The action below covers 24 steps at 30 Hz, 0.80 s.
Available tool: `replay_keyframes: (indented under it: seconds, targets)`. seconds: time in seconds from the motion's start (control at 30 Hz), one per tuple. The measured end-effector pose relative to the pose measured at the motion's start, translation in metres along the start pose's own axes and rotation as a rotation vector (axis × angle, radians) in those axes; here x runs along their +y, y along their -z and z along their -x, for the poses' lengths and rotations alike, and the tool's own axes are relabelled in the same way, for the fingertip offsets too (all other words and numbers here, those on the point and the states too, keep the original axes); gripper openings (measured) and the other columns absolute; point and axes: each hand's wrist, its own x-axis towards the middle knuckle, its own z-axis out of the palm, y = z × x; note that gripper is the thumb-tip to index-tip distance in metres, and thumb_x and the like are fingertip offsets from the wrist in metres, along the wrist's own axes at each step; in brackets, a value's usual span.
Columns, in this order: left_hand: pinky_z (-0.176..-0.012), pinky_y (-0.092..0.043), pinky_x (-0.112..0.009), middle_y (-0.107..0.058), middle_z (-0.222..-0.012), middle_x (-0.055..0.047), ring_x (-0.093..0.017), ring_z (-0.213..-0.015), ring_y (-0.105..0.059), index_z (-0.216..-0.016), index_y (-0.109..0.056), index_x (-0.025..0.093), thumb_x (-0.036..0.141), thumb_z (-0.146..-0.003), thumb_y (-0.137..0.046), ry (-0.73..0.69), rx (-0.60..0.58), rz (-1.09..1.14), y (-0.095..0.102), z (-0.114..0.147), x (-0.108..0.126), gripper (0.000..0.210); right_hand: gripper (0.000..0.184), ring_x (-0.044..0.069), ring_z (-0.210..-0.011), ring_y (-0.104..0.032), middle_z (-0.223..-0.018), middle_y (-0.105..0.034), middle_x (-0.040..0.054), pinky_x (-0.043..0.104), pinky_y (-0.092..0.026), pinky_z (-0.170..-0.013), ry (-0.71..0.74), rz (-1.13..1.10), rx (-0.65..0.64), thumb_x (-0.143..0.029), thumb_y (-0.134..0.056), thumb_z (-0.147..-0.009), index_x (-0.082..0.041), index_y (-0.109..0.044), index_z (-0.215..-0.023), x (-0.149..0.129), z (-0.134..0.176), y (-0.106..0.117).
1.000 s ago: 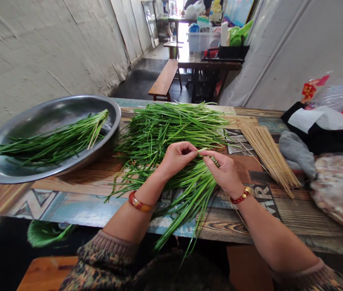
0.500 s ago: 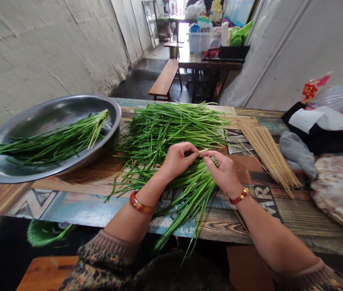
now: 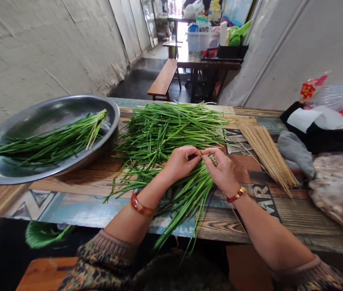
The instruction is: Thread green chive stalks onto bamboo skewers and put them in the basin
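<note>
My right hand (image 3: 222,171) is closed around a bunch of garlic chives (image 3: 186,210), whose cut ends make a tight row under its fingers. The leaves fan down toward me over the table's near edge. From below this hand a thin bamboo skewer (image 3: 238,220) sticks out. My left hand (image 3: 181,163) is closed in a pinch, its fingertips meeting the right ones at a chive end; the exact grip is partly hidden. Just beyond both hands lies a large pile of loose garlic chives (image 3: 171,125).
At left a metal basin (image 3: 38,173) holds a skewered chive bunch (image 3: 59,135). Bamboo skewers (image 3: 268,155) lie on the right, beside a grey cloth (image 3: 294,151) and a filled plastic bag (image 3: 338,190). Farther off stand a bench (image 3: 164,79) and another table (image 3: 210,64).
Both hands stay together at the chive ends, and my left fingers have shifted slightly. The light green stalk showing between the fingertips before is now mostly covered. The view has moved a little.
</note>
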Motion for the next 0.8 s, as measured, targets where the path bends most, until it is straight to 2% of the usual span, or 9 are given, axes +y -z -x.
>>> replay_keyframes:
  seconds: [0.07, 0.17, 0.27, 0.33, 0.43, 0.57, 0.67, 0.8]
  targets:
    - [-0.072, -0.044, -0.025, -0.071, -0.082, -0.005, -0.015, -0.077, -0.062, -0.083, -0.071, 0.013, 0.019, -0.083, -0.055, 0.026, -0.018, 0.044, 0.004, -0.001, 0.0, 0.017, 0.017, 0.021, -0.087, -0.065, -0.094, -0.071, 0.0054, 0.032, -0.05, -0.079, 0.011, -0.02, -0.008, -0.033, -0.05, -0.09, -0.021, -0.062, -0.096, 0.0, 0.0, 0.001]
    - [-0.076, -0.045, -0.025, -0.073, -0.093, -0.006, -0.017, -0.083, -0.064, -0.095, -0.072, 0.014, 0.024, -0.086, -0.052, 0.065, -0.11, 0.128, 0.009, -0.002, 0.0, 0.024, 0.025, 0.019, -0.083, -0.064, -0.096, -0.069, 0.0059, 0.03, -0.049, -0.074, 0.009, -0.107, -0.039, -0.035, -0.044, -0.094, -0.02, -0.06, -0.106, 0.0, 0.0, 0.004]
    - [-0.069, -0.045, -0.024, -0.073, -0.084, -0.004, -0.015, -0.074, -0.062, -0.089, -0.073, 0.013, 0.027, -0.086, -0.052, 0.103, -0.173, 0.224, 0.011, -0.001, 0.001, 0.025, 0.032, 0.017, -0.079, -0.062, -0.098, -0.068, 0.006, 0.03, -0.048, -0.07, -0.047, -0.178, -0.059, -0.038, -0.038, -0.096, -0.019, -0.058, -0.113, 0.0, -0.001, 0.008]
    - [-0.066, -0.043, -0.023, -0.07, -0.076, -0.003, -0.014, -0.069, -0.059, -0.081, -0.072, 0.012, 0.027, -0.083, -0.055, 0.142, -0.136, 0.262, 0.012, -0.001, 0.0, 0.023, 0.036, 0.017, -0.077, -0.06, -0.093, -0.067, 0.0052, 0.03, -0.047, -0.069, -0.087, -0.216, -0.061, -0.041, -0.035, -0.097, -0.02, -0.059, -0.114, 0.002, -0.002, 0.01]
    - [-0.064, -0.042, -0.022, -0.068, -0.074, -0.002, -0.012, -0.067, -0.056, -0.077, -0.071, 0.011, 0.028, -0.08, -0.058, 0.222, -0.018, 0.316, 0.018, -0.002, -0.002, 0.021, 0.039, 0.015, -0.07, -0.059, -0.087, -0.066, 0.0042, 0.028, -0.047, -0.064, -0.125, -0.285, -0.092, -0.045, -0.034, -0.097, -0.019, -0.06, -0.112, 0.006, -0.005, 0.014]
    - [-0.062, -0.041, -0.021, -0.065, -0.072, -0.002, -0.011, -0.065, -0.053, -0.076, -0.069, 0.011, 0.032, -0.078, -0.06, 0.279, 0.132, 0.359, 0.025, -0.004, -0.006, 0.023, 0.03, 0.013, -0.06, -0.06, -0.079, -0.066, 0.0023, 0.025, -0.047, -0.057, -0.129, -0.306, -0.306, -0.043, -0.048, -0.092, -0.018, -0.062, -0.102, 0.009, -0.007, 0.016]
    - [-0.062, -0.04, -0.022, -0.064, -0.072, -0.002, -0.011, -0.065, -0.052, -0.075, -0.069, 0.012, 0.034, -0.078, -0.061, 0.288, 0.167, 0.35, 0.026, -0.004, -0.009, 0.023, 0.025, 0.012, -0.053, -0.06, -0.069, -0.065, -0.0001, 0.024, -0.047, -0.053, -0.171, -0.308, -0.413, -0.038, -0.054, -0.088, -0.017, -0.06, -0.098, 0.006, -0.008, 0.017]
    - [-0.066, -0.042, -0.022, -0.065, -0.074, -0.001, -0.012, -0.068, -0.053, -0.077, -0.068, 0.012, 0.034, -0.077, -0.062, 0.29, 0.197, 0.328, 0.027, -0.004, -0.013, 0.023, 0.025, 0.011, -0.048, -0.059, -0.066, -0.064, -0.0002, 0.022, -0.046, -0.047, -0.282, -0.434, -0.517, -0.038, -0.054, -0.086, -0.015, -0.059, -0.096, 0.0, -0.007, 0.016]
